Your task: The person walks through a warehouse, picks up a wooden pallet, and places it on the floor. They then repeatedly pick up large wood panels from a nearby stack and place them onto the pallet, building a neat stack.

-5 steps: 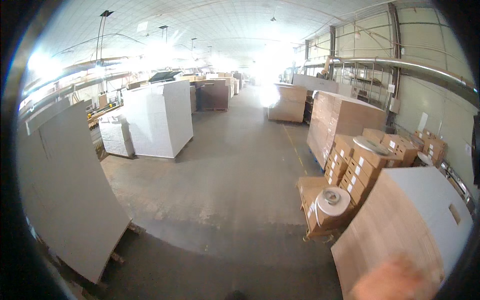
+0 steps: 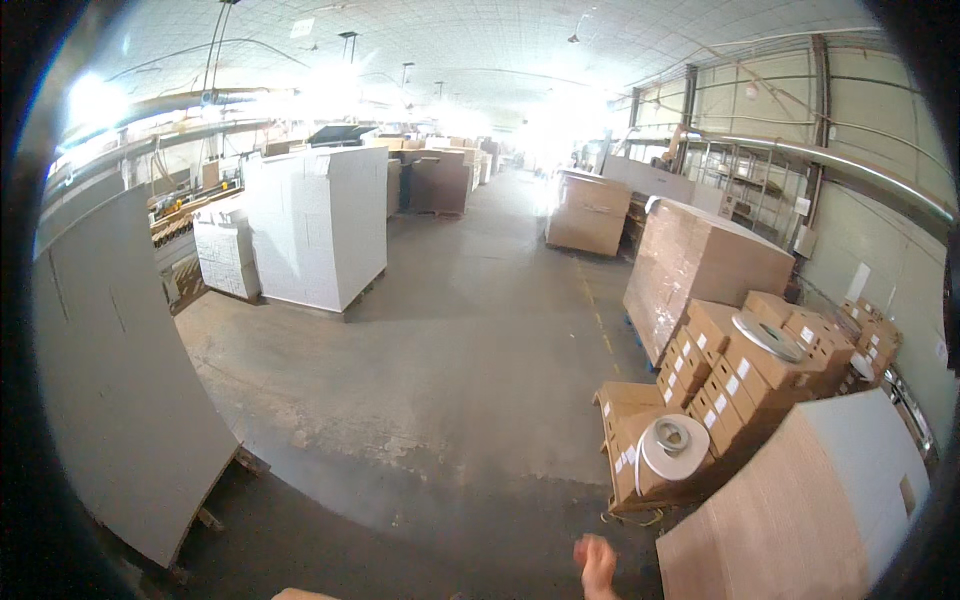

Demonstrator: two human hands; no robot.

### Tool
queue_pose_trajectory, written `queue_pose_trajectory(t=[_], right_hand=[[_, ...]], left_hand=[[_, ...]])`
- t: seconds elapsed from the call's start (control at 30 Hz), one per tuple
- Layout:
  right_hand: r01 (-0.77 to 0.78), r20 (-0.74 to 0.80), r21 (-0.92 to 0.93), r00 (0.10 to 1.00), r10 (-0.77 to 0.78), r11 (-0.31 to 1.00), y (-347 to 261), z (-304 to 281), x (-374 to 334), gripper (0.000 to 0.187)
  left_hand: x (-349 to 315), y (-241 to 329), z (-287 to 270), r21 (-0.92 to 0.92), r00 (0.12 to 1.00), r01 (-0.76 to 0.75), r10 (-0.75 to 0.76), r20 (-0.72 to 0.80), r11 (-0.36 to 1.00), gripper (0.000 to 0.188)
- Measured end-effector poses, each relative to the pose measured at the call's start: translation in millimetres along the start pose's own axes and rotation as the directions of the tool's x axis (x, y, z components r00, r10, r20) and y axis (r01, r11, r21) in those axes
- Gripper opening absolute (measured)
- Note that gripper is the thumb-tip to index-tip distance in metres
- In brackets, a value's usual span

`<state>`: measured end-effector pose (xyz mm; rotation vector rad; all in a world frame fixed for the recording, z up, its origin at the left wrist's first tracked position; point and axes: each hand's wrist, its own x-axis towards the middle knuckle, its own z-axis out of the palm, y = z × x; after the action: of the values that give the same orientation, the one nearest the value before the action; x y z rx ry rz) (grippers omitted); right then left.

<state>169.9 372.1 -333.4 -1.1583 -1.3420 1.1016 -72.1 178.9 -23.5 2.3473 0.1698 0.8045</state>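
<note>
My right hand [image 2: 595,562] shows low in the view, right of the middle, over the grey floor. Its fingers look loosely curled, and nothing shows in them. Nearest to it is a tall stack of wood-coloured boards with a white top [image 2: 770,520] at the lower right, with a gap between. Only a sliver of my left hand or forearm [image 2: 303,595] reaches over the lower edge, its fingers out of sight. Just ahead of the board stack, a pallet carries cardboard boxes and a white roll of banding [image 2: 675,447].
Large grey-white panels [image 2: 130,370] stand on a pallet along the left. A white block-shaped stack [image 2: 315,230] is farther ahead. On the right are a wrapped brown stack [image 2: 700,270] and piled cartons [image 2: 740,390]. A concrete aisle [image 2: 460,330] runs between them.
My right hand has swung from over the board stack at the right toward the middle. A bit of my left arm has come in below. The view has tilted and shifted slightly.
</note>
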Motion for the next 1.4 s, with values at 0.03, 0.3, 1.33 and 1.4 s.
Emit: queue_pose_trajectory(t=[0.03, 0.3, 1.33, 1.4], right_hand=[[-0.152, 0.08, -0.288, 0.98, 0.182, 0.946, 36.8, 1.7, 7.2, 0.039], [-0.541, 0.006, -0.73, 0.606, 0.796, 0.418, 221.3, -0.1, 43.3, 0.047], [-0.447, 0.055, -0.805, 0.6, 0.798, 0.391, 328.7, 506.8, 1144.9, 0.044], [-0.49, 0.012, -0.799, 0.567, 0.823, 0.349, 343.5, 524.2, 1199.0, 0.044]], left_hand=[[1.3, -29.1, -29.0, 0.011, 0.998, -0.053, 0.053, -0.041, 0.999, 0.03], [20.0, -249.6, -238.7, -0.068, 0.986, -0.155, 0.158, 0.049, 0.986, 0.029], [-101.5, -1053.2, -1083.1, -0.386, 1.0, -0.003, 0.011, 0.019, 0.923, 0.031], [-152.9, -1147.5, -1122.9, -0.63, 0.95, 0.284, -0.303, 0.08, 0.723, 0.039]])
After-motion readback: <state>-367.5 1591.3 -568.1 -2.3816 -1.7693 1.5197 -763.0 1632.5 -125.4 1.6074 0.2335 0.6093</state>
